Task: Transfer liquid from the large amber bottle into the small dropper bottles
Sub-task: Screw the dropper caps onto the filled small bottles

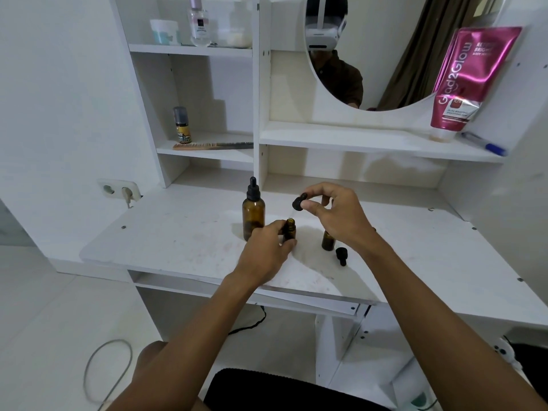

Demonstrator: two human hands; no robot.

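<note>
The large amber bottle [253, 215] stands upright on the white desk [178, 241] with its black dropper cap on. Just right of it, my left hand [265, 253] grips a small amber dropper bottle [289, 230] whose mouth is uncapped. My right hand [338, 216] pinches a black dropper cap [299, 202] slightly above and to the right of that mouth; its glass tube is barely visible. A second small amber bottle [328, 241] stands uncapped under my right wrist, partly hidden. Its black cap [341, 255] lies on the desk beside it.
Shelves rise behind the desk, holding a comb [212, 145], a small spray can [181, 125], jars, a pink tube [468, 81] and a blue pen [486, 144]. A round mirror [379, 51] hangs above. A wall socket [120, 189] is at the left.
</note>
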